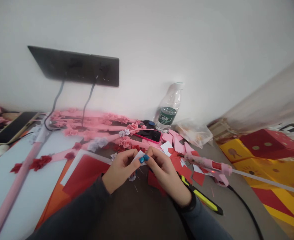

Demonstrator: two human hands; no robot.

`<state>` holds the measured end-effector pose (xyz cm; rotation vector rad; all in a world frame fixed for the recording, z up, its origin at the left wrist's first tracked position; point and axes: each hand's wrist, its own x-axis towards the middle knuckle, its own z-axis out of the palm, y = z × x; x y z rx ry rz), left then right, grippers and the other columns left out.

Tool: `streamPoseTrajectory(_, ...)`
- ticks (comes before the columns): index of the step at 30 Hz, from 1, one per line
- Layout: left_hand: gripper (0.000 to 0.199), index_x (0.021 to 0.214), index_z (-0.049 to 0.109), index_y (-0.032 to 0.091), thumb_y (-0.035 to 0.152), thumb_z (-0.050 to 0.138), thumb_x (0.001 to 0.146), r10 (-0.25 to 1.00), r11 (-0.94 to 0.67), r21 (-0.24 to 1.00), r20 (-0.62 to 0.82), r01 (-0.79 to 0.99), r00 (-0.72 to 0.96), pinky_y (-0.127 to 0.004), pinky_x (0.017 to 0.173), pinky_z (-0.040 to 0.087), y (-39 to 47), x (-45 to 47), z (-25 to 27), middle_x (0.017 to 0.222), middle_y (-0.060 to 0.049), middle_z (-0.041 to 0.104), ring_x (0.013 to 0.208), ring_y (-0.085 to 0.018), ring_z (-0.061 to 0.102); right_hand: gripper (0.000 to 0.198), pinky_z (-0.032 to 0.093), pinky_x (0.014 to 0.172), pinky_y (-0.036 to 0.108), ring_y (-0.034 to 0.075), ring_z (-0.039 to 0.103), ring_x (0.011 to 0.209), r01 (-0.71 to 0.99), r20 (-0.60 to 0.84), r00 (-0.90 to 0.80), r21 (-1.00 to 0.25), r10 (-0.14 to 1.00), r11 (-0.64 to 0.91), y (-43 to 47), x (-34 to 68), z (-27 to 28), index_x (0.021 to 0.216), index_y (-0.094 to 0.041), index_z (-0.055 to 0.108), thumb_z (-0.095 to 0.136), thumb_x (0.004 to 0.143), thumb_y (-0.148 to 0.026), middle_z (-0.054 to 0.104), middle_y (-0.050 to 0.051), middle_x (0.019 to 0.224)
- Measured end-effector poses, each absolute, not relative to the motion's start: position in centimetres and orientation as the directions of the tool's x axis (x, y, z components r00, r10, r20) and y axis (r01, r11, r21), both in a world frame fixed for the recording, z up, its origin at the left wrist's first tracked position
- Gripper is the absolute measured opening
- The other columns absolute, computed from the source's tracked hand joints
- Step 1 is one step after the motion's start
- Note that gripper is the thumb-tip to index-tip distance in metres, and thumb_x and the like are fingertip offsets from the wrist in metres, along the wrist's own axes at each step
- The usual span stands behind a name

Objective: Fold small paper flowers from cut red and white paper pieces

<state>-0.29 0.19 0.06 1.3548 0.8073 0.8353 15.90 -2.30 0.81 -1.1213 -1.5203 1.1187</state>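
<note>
A small piece of white paper [139,155] is pinched between my two hands at the middle of the head view. My left hand [122,168] grips its left side with thumb and fingers. From the right, my right hand [165,173] holds the other edge, and the two thumbs with blue nails nearly meet on the paper. Below the fingers a small pale paper flower [132,176] lies on the dark table. Red and white paper squares [185,173] are scattered beside my right hand, partly covered by it. Red sheets [87,171] lie left of my left hand.
A pink glue gun [208,165] with a white stick and black cable lies right, near a yellow-black utility knife [204,200]. Behind stand a water bottle [167,113] and a phone [150,135]. Pink-wrapped branches with paper flowers [124,143] spread left. Yellow and red boxes [272,146] stand right.
</note>
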Motion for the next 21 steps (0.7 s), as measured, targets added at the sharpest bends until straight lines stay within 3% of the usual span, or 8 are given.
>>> streamPoseTrajectory(4,0.037,0.077,0.056,0.016,0.051,0.056,0.089,0.846,0.024,1.000,-0.018,-0.005,0.534,-0.021,0.048,0.032,0.04,-0.31,0.27,0.063,0.004,0.042,0.054,-0.009,0.037,0.042,0.028,0.055,0.026,0.013,0.034,0.060,0.117,0.160,-0.185,-0.976,0.970,0.184,-2.24,15.90,1.06,0.071,-0.021,0.044,0.048,0.096,-0.054,0.039,-0.004,0.066)
streamPoseTrajectory(8,0.040,0.072,0.055,0.017,0.053,0.057,0.088,0.876,-0.039,0.999,0.035,-0.002,0.482,-0.022,0.051,0.032,0.00,-0.23,0.35,0.065,0.003,0.043,0.058,-0.010,0.038,0.040,0.029,0.056,0.026,0.013,0.034,0.060,0.155,0.182,-0.178,-0.965,0.967,0.210,-2.23,15.99,0.96,0.073,-0.022,0.044,0.045,0.099,-0.052,0.038,-0.004,0.067)
streamPoseTrajectory(14,0.055,0.060,0.048,0.018,0.064,0.048,0.089,0.845,-0.009,0.999,-0.016,0.045,0.534,-0.024,0.048,0.030,-0.24,-0.25,0.19,0.055,0.003,0.041,0.049,-0.010,0.038,0.040,0.029,0.056,0.027,0.014,0.035,0.060,0.185,0.239,-0.165,-0.945,0.957,0.268,-2.23,16.12,0.90,0.071,-0.022,0.045,0.046,0.098,-0.052,0.040,-0.003,0.067)
streamPoseTrajectory(18,0.054,0.059,0.047,0.017,0.060,0.047,0.092,0.855,-0.093,0.994,0.046,0.064,0.516,-0.024,0.050,0.030,-0.25,-0.27,0.06,0.055,0.003,0.042,0.051,-0.010,0.039,0.042,0.030,0.054,0.027,0.013,0.033,0.057,0.135,0.210,-0.128,-0.964,0.969,0.227,-2.16,16.13,0.94,0.070,-0.022,0.044,0.048,0.097,-0.053,0.037,-0.004,0.065)
streamPoseTrajectory(21,0.050,0.067,0.054,0.016,0.059,0.048,0.092,0.856,-0.049,0.998,0.026,0.031,0.517,-0.022,0.050,0.034,-0.23,-0.23,-0.16,0.060,0.002,0.047,0.053,-0.010,0.042,0.044,0.032,0.055,0.027,0.013,0.037,0.057,0.141,0.206,-0.131,-0.964,0.970,0.224,-2.10,16.21,0.87,0.069,-0.022,0.045,0.048,0.096,-0.056,0.042,-0.003,0.065)
